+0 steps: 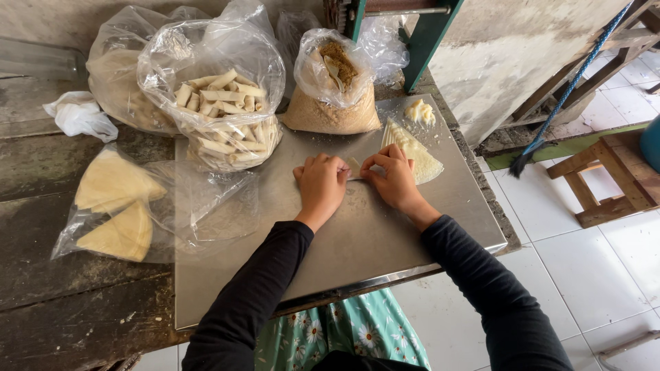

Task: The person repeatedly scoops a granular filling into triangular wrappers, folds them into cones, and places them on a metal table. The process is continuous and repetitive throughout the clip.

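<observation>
Black sleeves nearest; left hand (320, 184) and right hand (394, 177), fingers pinched narrow on small pale wrapper piece (353, 165) mid steel bench (385, 237). Triangular wrapper stack (414, 152) touching right hand. Four plastic bags: rolls bag (221, 113), crumb bag (331, 93), triangle-sheet bag (117, 206), one behind. Filling dab (419, 110) beyond stack.

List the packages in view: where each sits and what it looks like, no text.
Clear bag of rolled sticks: back centre, open top, pale rolls.
Bag of brown crumbs: right of it, bulging, knotted.
Flat bag of wrappers: left, pale yellow triangles.
Clear bag behind: back left, beige contents.
No labels, signs or screens.
</observation>
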